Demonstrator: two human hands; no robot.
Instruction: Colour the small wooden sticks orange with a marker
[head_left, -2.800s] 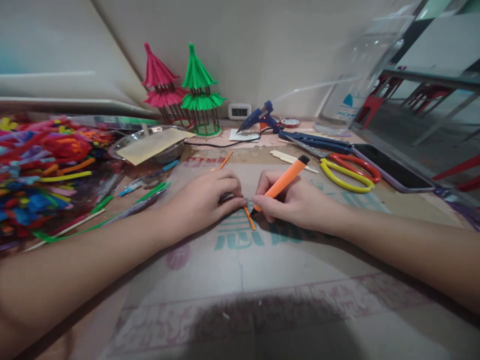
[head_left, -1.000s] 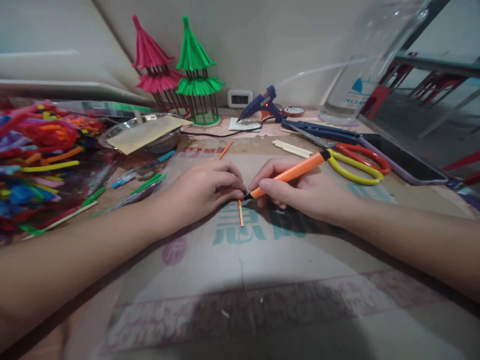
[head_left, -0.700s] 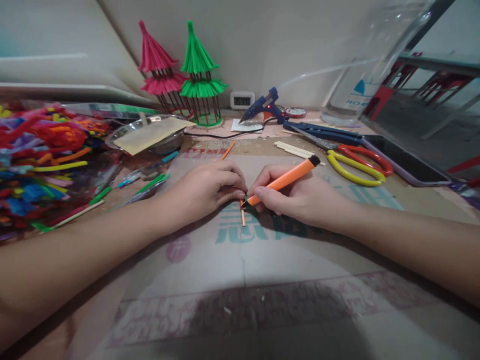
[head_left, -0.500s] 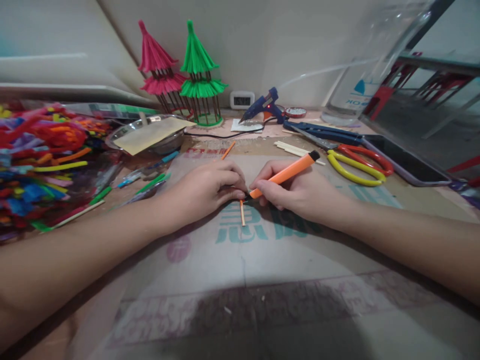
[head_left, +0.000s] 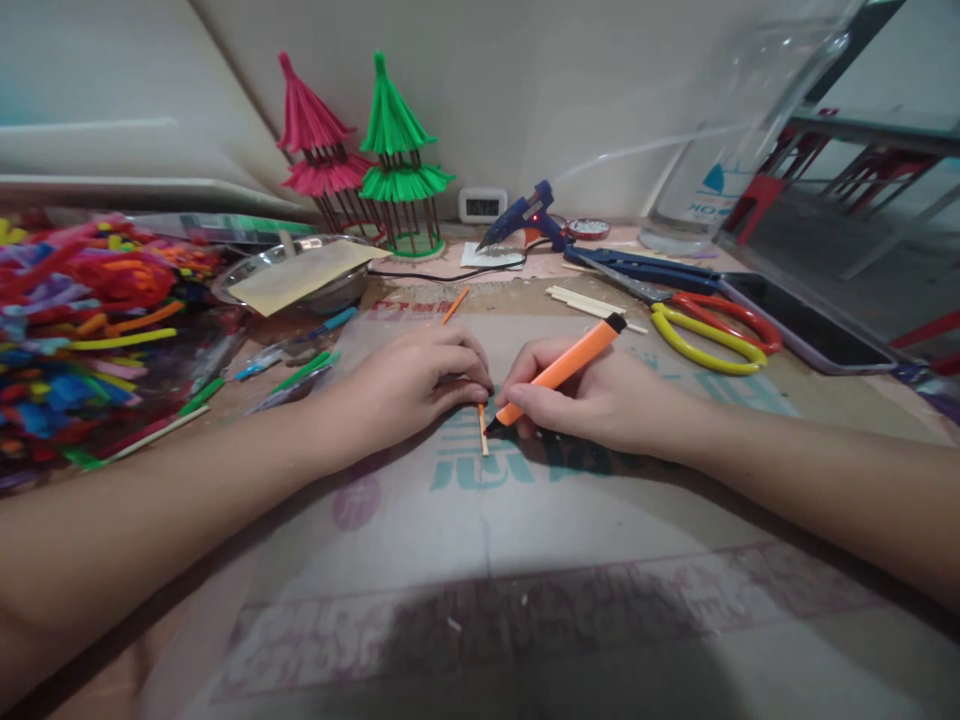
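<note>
My right hand [head_left: 577,390] is closed around an orange marker [head_left: 566,365], its black tip touching a thin wooden stick [head_left: 484,430]. The stick's upper part is coloured orange and its near end is pale wood. Closed fingers of my left hand [head_left: 431,375] pinch the stick and press it down on the cardboard sheet [head_left: 420,600]; the part beneath them is hidden. Just beyond the left hand, an orange stick [head_left: 455,304] shows; whether it is the same stick I cannot tell.
Pale sticks [head_left: 589,305], scissors [head_left: 709,325] and a phone [head_left: 806,320] lie at the right. Behind stand a glue gun [head_left: 529,215], a small clock [head_left: 482,206] and green [head_left: 401,150] and pink [head_left: 319,130] pipe-cleaner pavilions. Pipe cleaners [head_left: 90,330] heap at left beside a metal bowl [head_left: 345,285].
The marker's tip has moved toward me along the stick, from beside my left fingers to the pale near part, where more orange now shows. My left hand stays in place.
</note>
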